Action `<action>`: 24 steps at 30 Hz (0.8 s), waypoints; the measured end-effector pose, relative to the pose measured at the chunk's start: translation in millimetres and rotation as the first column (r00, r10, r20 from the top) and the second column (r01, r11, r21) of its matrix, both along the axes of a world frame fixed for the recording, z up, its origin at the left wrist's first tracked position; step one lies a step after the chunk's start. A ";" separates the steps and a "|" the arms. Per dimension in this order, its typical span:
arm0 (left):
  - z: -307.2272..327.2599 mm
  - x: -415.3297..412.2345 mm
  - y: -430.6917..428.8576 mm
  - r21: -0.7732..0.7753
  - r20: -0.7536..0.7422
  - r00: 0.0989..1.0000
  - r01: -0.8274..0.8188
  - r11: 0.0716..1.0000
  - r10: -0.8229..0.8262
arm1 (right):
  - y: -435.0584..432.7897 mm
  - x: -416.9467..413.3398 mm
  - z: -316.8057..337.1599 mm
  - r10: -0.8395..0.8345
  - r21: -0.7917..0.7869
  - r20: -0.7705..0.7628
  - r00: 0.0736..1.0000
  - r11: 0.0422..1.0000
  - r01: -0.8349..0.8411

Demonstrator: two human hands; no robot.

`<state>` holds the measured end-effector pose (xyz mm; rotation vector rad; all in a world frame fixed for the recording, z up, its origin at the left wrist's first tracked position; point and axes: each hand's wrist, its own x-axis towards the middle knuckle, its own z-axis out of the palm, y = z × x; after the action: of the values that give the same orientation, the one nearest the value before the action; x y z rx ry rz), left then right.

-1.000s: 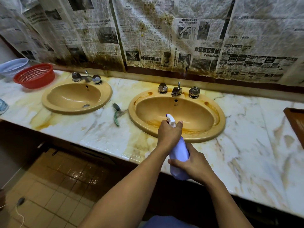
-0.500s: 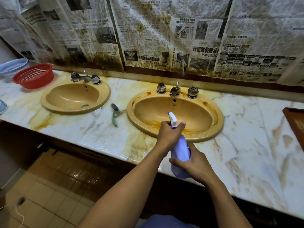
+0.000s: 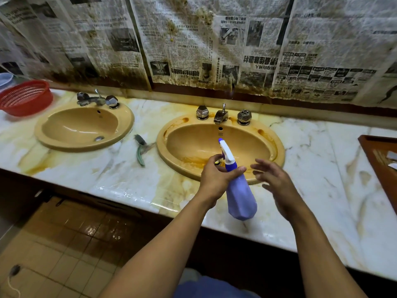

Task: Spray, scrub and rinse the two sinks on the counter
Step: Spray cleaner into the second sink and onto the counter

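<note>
Two tan oval sinks are set in a stained marble counter (image 3: 322,168): the left sink (image 3: 64,145) looks cleaner, while the right sink (image 3: 167,151) has orange grime in its bowl and around its rim. My left hand (image 3: 217,179) grips the neck of a purple spray bottle (image 3: 240,196), whose white nozzle points into the right sink. My right hand (image 3: 277,186) hovers just right of the bottle with fingers spread, touching nothing. A green scrub brush (image 3: 140,151) lies on the counter between the sinks.
A red basket (image 3: 25,97) and a pale blue bowl (image 3: 5,79) stand at the far left. A brown tray (image 3: 380,160) sits at the right edge. Each sink has chrome taps (image 3: 222,115) behind it. Stained newspaper covers the wall.
My right hand has let go of the bottle's base and moved right with fingers spread. The bottle, held by my left hand alone, now shows more of its nozzle and body.
</note>
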<state>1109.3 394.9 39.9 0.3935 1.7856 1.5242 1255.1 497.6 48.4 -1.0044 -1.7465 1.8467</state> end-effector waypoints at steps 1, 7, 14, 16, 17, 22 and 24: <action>-0.3 0.8 2.5 -0.011 -0.032 0.999 0.011 1.000 -0.011 | 6.1 -4.3 9.9 0.004 0.018 -0.004 1.000 1.000 -0.004; 7.1 5.9 29.9 0.031 -0.078 0.990 0.117 0.993 -0.115 | 34.2 -39.8 45.4 0.244 0.138 0.221 0.944 0.951 -0.278; 7.1 -9.2 52.1 0.111 -0.097 0.972 0.223 0.969 -0.212 | 58.4 -44.6 59.4 0.364 0.117 0.222 0.904 0.911 -0.396; 7.1 -17.0 56.6 0.112 -0.085 0.969 0.242 0.964 -0.234 | 62.3 -49.7 62.9 0.352 0.153 0.247 0.903 0.906 -0.395; 6.9 -20.0 57.8 0.107 -0.080 0.968 0.246 0.963 -0.238 | 63.2 -53.4 65.9 0.344 0.193 0.276 0.898 0.895 -0.402; 2.0 -43.1 56.4 0.092 -0.058 0.951 0.309 0.947 -0.305 | 61.3 -76.6 60.5 0.143 0.419 0.326 0.935 0.864 -0.278; 0.1 -54.7 55.2 0.080 -0.068 0.929 0.368 0.926 -0.364 | 57.0 -79.3 49.3 0.072 0.405 0.239 0.968 0.899 -0.167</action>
<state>1054.6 450.1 40.0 0.7732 1.5752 1.3392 1175.8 554.6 97.7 -0.9644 -2.2606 1.3639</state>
